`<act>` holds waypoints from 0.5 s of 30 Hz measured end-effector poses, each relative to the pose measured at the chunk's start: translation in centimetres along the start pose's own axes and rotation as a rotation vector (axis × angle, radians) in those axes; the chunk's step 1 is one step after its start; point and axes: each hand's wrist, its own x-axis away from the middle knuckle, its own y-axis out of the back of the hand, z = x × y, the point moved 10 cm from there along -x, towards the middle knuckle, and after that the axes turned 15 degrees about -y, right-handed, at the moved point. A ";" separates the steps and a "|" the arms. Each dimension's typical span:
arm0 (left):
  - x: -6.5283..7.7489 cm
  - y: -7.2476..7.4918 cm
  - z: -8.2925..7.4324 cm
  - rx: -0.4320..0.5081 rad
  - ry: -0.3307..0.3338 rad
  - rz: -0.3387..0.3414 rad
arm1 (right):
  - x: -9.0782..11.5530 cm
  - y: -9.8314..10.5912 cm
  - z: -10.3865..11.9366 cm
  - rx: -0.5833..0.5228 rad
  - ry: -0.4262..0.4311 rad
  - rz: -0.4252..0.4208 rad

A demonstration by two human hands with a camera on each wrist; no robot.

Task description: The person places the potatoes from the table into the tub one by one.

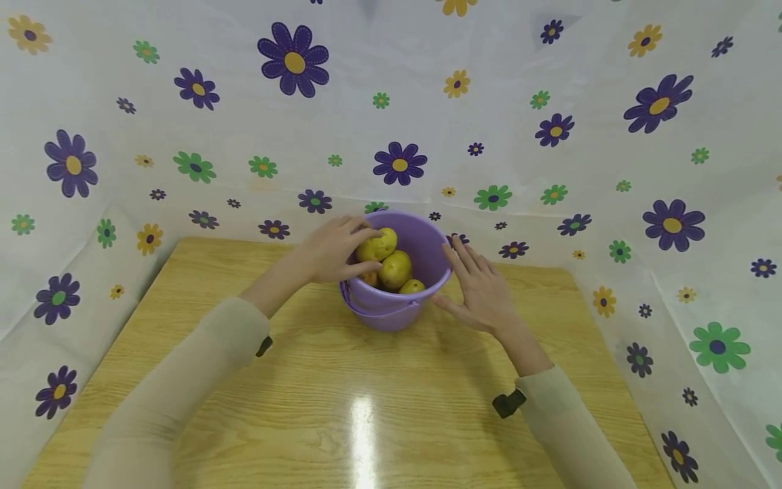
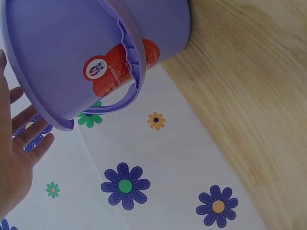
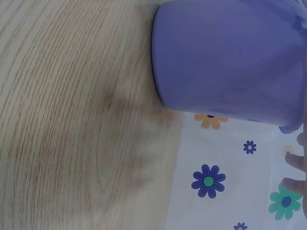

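A purple bucket stands upright on the table with several yellow potatoes inside, one of them a potato near the middle. My left hand reaches over the left rim, thumb and fingers about the uppermost potato. In the left wrist view that hand shows beside the rim, the potato hidden by the bucket wall. My right hand has its fingers extended along the right rim, holding nothing. Only a few of its fingertips show in the right wrist view.
The bucket's handle hangs down its side, near a red label. The wooden table meets a white flowered cloth at the back and both sides. Dark wrist devices, one a black one, sit at the sleeves.
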 end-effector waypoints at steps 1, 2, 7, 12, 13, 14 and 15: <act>0.3 0.0 -0.1 0.007 0.006 -0.006 | 0.1 0.1 0.0 0.000 -0.003 0.001; 0.6 0.1 -0.1 0.011 0.011 -0.014 | 0.1 0.2 0.0 -0.002 -0.006 0.002; 2.3 0.3 -0.3 0.012 0.041 -0.055 | 0.5 0.5 -0.4 -0.008 -0.017 0.018; 4.1 0.6 -0.6 -0.013 0.093 -0.078 | 1.1 1.0 -0.8 0.009 -0.030 0.019; 4.5 0.6 -0.7 -0.023 0.101 -0.082 | 1.3 1.0 -0.9 0.016 -0.035 0.022; 4.8 0.7 -0.8 -0.034 0.110 -0.085 | 1.4 1.1 -1.0 0.024 -0.039 0.023; 5.2 0.7 -1.0 -0.043 0.114 -0.089 | 1.6 1.1 -1.1 0.024 -0.044 0.025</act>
